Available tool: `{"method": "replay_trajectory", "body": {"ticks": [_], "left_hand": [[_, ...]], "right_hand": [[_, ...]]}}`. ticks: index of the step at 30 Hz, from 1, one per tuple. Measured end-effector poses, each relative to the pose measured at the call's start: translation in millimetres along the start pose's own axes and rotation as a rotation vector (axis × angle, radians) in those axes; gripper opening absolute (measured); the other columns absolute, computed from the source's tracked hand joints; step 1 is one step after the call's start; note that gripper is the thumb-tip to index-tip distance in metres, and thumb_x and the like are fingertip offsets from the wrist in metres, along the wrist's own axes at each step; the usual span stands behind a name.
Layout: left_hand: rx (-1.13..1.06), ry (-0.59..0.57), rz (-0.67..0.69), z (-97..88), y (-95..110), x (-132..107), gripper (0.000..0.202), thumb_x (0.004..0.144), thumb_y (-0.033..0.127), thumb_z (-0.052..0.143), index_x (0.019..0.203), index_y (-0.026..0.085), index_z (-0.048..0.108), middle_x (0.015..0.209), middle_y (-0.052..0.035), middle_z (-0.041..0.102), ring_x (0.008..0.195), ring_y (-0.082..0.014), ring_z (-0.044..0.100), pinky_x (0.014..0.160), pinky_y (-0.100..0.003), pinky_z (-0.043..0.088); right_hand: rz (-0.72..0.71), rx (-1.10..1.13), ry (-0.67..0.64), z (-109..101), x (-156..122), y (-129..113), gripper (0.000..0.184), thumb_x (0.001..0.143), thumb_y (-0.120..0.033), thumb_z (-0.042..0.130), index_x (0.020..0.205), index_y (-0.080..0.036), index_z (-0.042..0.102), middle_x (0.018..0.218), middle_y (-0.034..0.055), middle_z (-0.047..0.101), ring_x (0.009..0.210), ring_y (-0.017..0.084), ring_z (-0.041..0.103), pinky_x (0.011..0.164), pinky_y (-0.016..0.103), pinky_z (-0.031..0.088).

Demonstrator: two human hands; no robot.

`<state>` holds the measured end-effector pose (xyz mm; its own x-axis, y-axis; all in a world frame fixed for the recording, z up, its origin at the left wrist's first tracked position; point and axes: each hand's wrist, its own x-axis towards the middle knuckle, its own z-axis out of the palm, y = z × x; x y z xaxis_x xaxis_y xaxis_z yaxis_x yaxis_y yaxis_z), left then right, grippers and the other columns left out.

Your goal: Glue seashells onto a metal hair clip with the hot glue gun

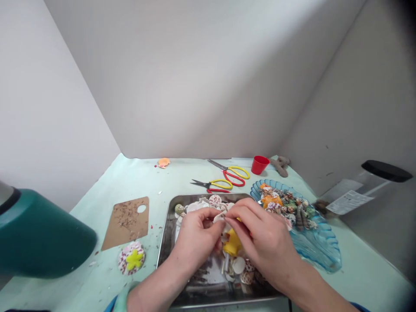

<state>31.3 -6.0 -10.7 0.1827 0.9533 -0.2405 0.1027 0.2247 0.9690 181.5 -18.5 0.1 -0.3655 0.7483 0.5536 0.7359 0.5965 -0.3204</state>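
Observation:
Over the metal tray (167, 234), my left hand (199, 232) pinches a small white shell (220, 217) between thumb and fingers. My right hand (263, 236) meets it from the other side, its fingertips closed at the shell's edge. Below the right fingers shows a yellow object (232, 243) with a pale rod-like end pointing down; the right hand hides part of it, and I cannot tell whether it is held. White and speckled shells (238, 265) lie in the tray around both hands.
Two pairs of scissors (212, 185) and a red cup (260, 165) are behind the tray. A blue dish (328, 242) of shells stands right, near a clear jar (367, 186). Leftward are a brown board (121, 225), a shell disc with a yellow-green star (134, 259) and a green cylinder (48, 234).

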Motion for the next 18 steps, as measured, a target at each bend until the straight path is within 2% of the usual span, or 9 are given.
{"method": "replay_trajectory", "body": {"ticks": [4,8,18], "left_hand": [[0.012,0.031,0.017,-1.1,1.2,-1.0,0.012,0.073,0.026,0.057,0.077,0.016,0.062,0.041,0.0049,0.051,0.036,-0.0100,0.044,0.041,-0.022,0.039],[0.001,0.032,0.013,-1.0,3.4,-3.3,0.013,0.072,0.026,0.058,0.078,0.016,0.063,0.041,0.0046,0.051,0.036,-0.0103,0.045,0.041,-0.022,0.041],[0.065,0.055,0.038,-1.2,7.3,-7.5,0.013,0.073,0.026,0.056,0.077,0.016,0.063,0.042,0.0039,0.051,0.038,-0.0116,0.048,0.042,-0.023,0.041]], "right_hand": [[0.091,0.190,0.066,-1.0,1.4,0.8,0.012,0.089,-0.016,0.048,0.082,-0.019,0.055,0.083,0.0022,0.058,0.072,0.013,0.053,0.063,0.025,0.040],[0.224,0.352,0.070,-1.3,2.3,1.0,0.014,0.088,-0.017,0.052,0.075,-0.020,0.053,0.076,-0.0019,0.055,0.069,0.011,0.051,0.062,0.023,0.039],[0.352,0.457,0.049,-0.2,0.6,1.0,0.011,0.089,-0.022,0.050,0.079,-0.021,0.052,0.072,-0.0042,0.052,0.056,0.009,0.045,0.050,0.021,0.037]]}}
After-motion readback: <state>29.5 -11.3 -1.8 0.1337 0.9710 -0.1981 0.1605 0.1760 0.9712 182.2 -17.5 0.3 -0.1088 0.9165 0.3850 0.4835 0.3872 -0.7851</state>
